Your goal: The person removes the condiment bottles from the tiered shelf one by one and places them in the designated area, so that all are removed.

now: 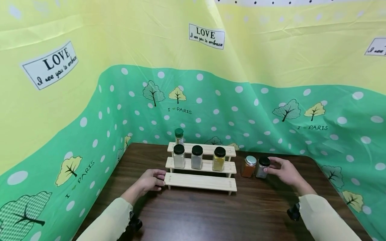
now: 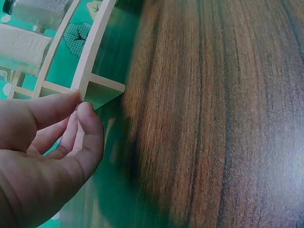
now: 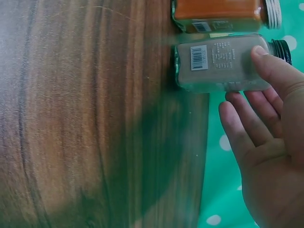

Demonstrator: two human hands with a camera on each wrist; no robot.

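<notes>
At the left end of a three-step wooden rack (image 1: 200, 181), my left hand (image 1: 149, 180) pinches the corner of the lowest shelf (image 2: 88, 61) between thumb and fingertips. My right hand (image 1: 284, 171) is at a black-lidded spice jar (image 3: 223, 61) of greyish powder, standing upright on the table right of the rack. The thumb lies across the jar's side near the lid, and the other fingers curl behind it. Just left of that jar stands a silver-lidded jar of orange-red powder (image 1: 248, 166). The lowest shelf holds nothing.
On the middle shelf stand black-lidded jars of white powder (image 1: 179, 157), grey powder (image 1: 197, 159) and yellow powder (image 1: 218, 160). A green-capped jar (image 1: 179, 135) is on the top shelf's left. Behind the dark wooden table (image 1: 193, 214) hangs a patterned green and yellow cloth (image 1: 241, 113).
</notes>
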